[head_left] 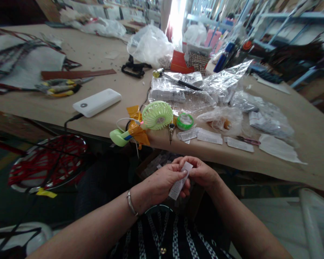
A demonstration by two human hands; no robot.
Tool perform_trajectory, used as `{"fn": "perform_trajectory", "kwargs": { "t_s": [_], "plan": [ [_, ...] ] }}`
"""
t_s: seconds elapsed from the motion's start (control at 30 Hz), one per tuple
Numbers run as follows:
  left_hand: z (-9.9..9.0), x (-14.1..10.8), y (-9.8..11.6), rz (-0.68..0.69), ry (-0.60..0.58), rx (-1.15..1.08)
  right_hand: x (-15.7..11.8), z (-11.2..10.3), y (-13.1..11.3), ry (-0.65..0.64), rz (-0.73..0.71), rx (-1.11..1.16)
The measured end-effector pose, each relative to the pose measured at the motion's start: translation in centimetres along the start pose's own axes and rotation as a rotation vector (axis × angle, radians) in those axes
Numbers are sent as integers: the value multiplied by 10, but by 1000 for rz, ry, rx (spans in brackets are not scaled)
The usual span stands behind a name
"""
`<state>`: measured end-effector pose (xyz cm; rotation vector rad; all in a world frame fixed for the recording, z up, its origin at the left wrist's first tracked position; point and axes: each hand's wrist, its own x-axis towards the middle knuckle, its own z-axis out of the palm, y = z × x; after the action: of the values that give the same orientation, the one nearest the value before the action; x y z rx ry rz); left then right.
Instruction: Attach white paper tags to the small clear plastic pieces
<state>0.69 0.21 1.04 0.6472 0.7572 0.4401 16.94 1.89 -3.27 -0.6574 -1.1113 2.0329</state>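
Observation:
Between my two hands, over my lap, is a narrow white printed label, tilted. My left hand pinches it between thumb and fingers around its middle. At its upper end, the closed fingers of my right hand grip the label too. On the table edge just beyond lie more printed labels, some overlapping. Near them are a green round tub with something white in it and a thin pointed metal tool. Below my hands a box of small pale pieces is partly hidden.
A green hand fan is taped at the table edge, with a white power bank to its left. A hammer lies on clear plastic packages. Pliers, a brown strip and plastic bags lie farther off.

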Motion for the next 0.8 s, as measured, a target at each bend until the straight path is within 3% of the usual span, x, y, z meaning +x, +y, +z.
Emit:
{"fn": "perform_trajectory", "kwargs": {
  "t_s": [0.1, 0.2, 0.33, 0.43, 0.5, 0.63, 0.8],
  "plan": [
    [-1, 0, -1, 9, 8, 9, 1, 0, -1, -12, -1, -85],
    [-3, 1, 0, 44, 42, -15, 0, 4, -4, 94, -65, -277],
    [-6, 1, 3, 111, 82, -39, -4, 17, -11, 338, -280, -729],
    [-8, 1, 3, 129, 91, -44, -6, 27, -15, 411, -381, -1083],
    [-8, 1, 2, 136, 98, -46, -6, 30, -15, 420, -397, -1192],
    [-9, 0, 2, 146, 108, -55, -2, 30, -11, 436, -382, -1153],
    [-13, -2, 3, 188, 166, -41, 7, 29, -7, 521, -282, -739]
  ]
}}
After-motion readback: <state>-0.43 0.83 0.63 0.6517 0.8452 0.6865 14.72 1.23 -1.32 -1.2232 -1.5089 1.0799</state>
